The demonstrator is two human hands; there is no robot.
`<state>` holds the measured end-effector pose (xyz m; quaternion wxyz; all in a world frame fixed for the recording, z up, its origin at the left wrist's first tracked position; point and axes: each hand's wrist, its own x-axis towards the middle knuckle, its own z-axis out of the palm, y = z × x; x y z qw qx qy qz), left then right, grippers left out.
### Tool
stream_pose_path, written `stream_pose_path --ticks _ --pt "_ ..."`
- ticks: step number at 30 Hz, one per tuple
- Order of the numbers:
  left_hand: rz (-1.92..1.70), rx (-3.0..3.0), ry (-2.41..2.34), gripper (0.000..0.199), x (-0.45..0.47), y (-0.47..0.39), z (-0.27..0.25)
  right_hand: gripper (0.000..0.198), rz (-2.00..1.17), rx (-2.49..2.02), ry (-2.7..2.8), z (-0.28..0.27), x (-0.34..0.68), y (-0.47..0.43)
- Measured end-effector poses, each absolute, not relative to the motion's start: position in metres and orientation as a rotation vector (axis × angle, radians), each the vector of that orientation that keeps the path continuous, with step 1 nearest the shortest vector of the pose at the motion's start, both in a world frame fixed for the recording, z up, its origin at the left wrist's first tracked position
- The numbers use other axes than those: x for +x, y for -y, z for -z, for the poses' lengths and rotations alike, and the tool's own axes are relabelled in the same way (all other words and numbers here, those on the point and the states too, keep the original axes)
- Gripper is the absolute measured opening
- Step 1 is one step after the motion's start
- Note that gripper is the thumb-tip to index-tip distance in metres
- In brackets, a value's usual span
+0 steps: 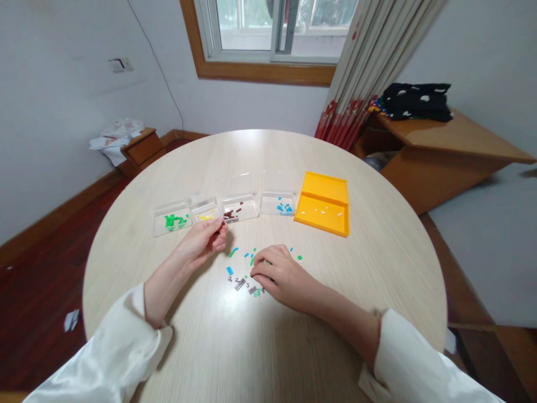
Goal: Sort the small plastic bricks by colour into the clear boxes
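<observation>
My left hand (207, 238) is raised at the front of the clear box with dark brown pieces (230, 214). Its thumb and forefinger are pinched together, and whatever lies between the tips is too small to make out. Lower on the table, my right hand (281, 274) rests with bent fingers closed down over loose small building bricks, hiding some of them. Around it lie a blue brick (230, 271), a long dark grey brick (240, 284), a green brick (299, 258) and several other tiny pieces.
Across the round table (268, 358) stand lidded clear boxes: one with green bricks (174, 221), one with yellow bricks (205, 216), one with blue bricks (285, 207). At their right an open orange case (323, 223) contains a few white pieces. A wooden cabinet (453, 145) stands beyond the table.
</observation>
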<state>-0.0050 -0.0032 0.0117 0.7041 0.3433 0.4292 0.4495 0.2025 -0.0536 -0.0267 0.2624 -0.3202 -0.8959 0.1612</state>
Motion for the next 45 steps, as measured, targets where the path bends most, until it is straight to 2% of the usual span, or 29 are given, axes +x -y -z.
stream_pose_path --ticks 9,23,31,40,45 --pt "-0.987 0.715 -0.903 0.031 -0.004 0.002 -0.013 0.014 -0.456 -0.887 2.461 0.025 0.201 0.054" --pt "-1.148 0.629 -0.949 0.011 -0.004 -0.001 -0.018 0.012 -0.521 -0.908 2.452 0.025 0.201 0.054" --pt "-1.228 0.456 -0.935 0.023 -0.003 0.001 -0.029 0.012 -0.541 -0.895 2.462 0.022 0.201 0.055" --pt "-1.232 0.459 -0.891 0.068 -0.004 0.001 -0.032 0.012 -0.528 -0.878 2.448 0.023 0.201 0.055" --pt "-1.275 0.497 -0.959 0.057 -0.006 0.000 -0.030 0.012 -0.547 -0.891 2.441 0.021 0.201 0.055"
